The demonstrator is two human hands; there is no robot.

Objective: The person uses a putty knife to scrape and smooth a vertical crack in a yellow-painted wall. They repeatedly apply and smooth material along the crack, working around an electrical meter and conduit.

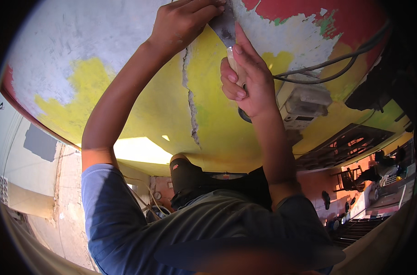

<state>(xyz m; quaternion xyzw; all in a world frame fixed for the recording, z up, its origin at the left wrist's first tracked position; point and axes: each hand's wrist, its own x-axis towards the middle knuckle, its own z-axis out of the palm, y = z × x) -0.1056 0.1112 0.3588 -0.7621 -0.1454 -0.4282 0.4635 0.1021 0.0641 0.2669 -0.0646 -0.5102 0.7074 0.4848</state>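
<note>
My right hand grips the pale handle of a flat metal scraper, its index finger stretched up along the blade. My left hand is at the top of the view, fingers curled at the upper part of the blade, their tips partly hidden. The scraper lies against a wall of patchy white, yellow and red paint. A jagged crack runs down through the yellow paint below my left hand.
Dark cables loop beside a box-like meter right of my right hand, near a dark grille. At lower right are chairs and footwear; at lower left, a pale paved strip. My knee is near the wall.
</note>
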